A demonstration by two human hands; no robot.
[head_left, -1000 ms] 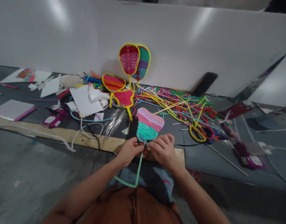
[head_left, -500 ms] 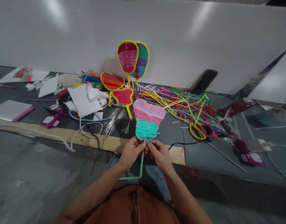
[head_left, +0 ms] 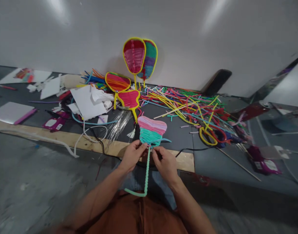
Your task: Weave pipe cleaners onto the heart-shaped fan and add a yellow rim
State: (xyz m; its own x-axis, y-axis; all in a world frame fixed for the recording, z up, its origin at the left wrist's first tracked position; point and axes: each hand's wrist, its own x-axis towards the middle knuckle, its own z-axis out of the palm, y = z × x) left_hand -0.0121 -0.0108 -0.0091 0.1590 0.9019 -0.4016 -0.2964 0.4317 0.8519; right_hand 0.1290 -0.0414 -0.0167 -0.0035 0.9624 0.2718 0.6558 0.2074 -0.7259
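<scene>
A pipe-cleaner fan (head_left: pixel 152 128), banded pink, lilac and turquoise, is tilted away from me at the table's front edge. Its twisted mint-green handle (head_left: pixel 147 169) points toward my body and bends left at the end. My left hand (head_left: pixel 132 155) is closed on the fan's lower left edge, thumb by the top of the handle. Just right of the handle, my right hand (head_left: pixel 165 162) pinches the fan's lower right edge; the fingertips partly hide what is between them. A loose blue pipe-cleaner end (head_left: pixel 166 140) sticks out to the right above that hand.
Finished-looking fans with yellow rims (head_left: pixel 134 55) lean on the wall and lie on the table. Loose pipe cleaners (head_left: pixel 178 104) are heaped behind. Scissors (head_left: pixel 208 136), a purple glue gun (head_left: pixel 263 162), a dark can (head_left: pixel 253 110), white papers (head_left: pixel 88 102) and cables surround the work.
The fan has tipped flatter and its top has come nearer. More of the handle shows below my hands, and the blue end now stands out farther right. My right hand has shifted slightly off the handle.
</scene>
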